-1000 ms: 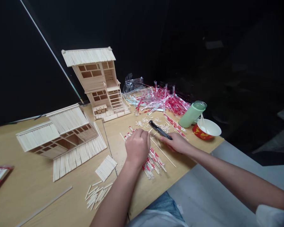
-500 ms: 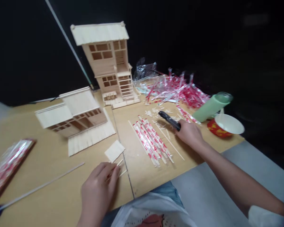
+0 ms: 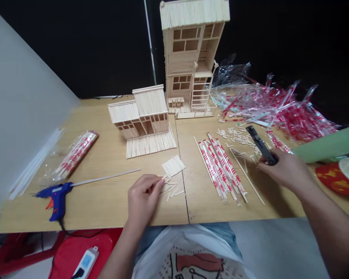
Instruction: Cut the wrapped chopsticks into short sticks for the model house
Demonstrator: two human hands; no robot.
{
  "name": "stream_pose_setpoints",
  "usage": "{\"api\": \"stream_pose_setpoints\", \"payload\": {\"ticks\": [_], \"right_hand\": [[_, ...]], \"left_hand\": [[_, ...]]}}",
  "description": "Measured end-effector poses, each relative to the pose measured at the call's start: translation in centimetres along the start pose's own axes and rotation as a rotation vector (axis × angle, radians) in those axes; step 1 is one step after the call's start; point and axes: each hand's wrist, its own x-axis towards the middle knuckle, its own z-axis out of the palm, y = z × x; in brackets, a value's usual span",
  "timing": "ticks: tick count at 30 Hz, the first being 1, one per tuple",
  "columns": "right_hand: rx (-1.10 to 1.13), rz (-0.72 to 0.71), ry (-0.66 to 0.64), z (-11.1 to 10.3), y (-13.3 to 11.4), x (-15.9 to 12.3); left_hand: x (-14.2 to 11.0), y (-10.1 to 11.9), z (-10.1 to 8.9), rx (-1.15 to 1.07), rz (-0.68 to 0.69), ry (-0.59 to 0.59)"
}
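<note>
My left hand (image 3: 145, 197) pinches a short wooden stick (image 3: 164, 177) between thumb and fingers, just above the table. Beside its fingertips lie several loose short sticks (image 3: 172, 190) and a small flat panel (image 3: 173, 166) of sticks laid side by side. Over on the right, my right hand (image 3: 287, 170) is closed around a dark, flat hand tool (image 3: 261, 145); its exact kind is not clear. Under and beside the tool is a scatter of short cut stick pieces (image 3: 241, 136). Paper-wrapped chopsticks (image 3: 221, 166) lie in a bundle between my hands.
Behind stand a low stick house (image 3: 147, 124) and a tall one (image 3: 192, 58). A blue glue gun (image 3: 56, 195) and a packet of wrapped chopsticks (image 3: 77, 155) lie left. Torn wrappers (image 3: 279, 104), a green bottle (image 3: 331, 143) and a red bowl (image 3: 334, 179) occupy the right.
My view has turned left and down, so the glue gun now shows in full. My left hand is now beside the loose sticks with one raised at its fingertips. The right hand keeps the tool.
</note>
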Motion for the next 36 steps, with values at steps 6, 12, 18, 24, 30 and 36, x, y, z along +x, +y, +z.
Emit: {"api": "stream_pose_setpoints", "payload": {"ticks": [6, 12, 18, 24, 30, 36], "right_hand": [[0.957, -0.235, -0.365, 0.6, -7.0, -6.4], [1.120, -0.377, -0.316, 2.0, -11.7, -9.0], [1.177, -0.342, -0.227, 2.5, -12.0, -8.8], [1.193, -0.360, -0.150, 2.3, -12.1, -8.6], [1.324, -0.318, -0.105, 2.8, -12.6, -8.0], [1.411, -0.309, -0.115, 3.1, -13.0, -7.9]], "left_hand": [[2.0, 3.2, 5.8, -0.640, -0.276, -0.075], [2.7, 6.0, 9.2, -0.757, -0.254, -0.109], [3.0, 6.0, 9.0, -0.719, -0.213, -0.096], [3.2, 6.1, 8.7, -0.784, -0.302, -0.162], [3.2, 5.6, 8.4, -0.692, -0.205, -0.143], [3.6, 5.6, 7.4, -0.613, -0.158, -0.162]]}}
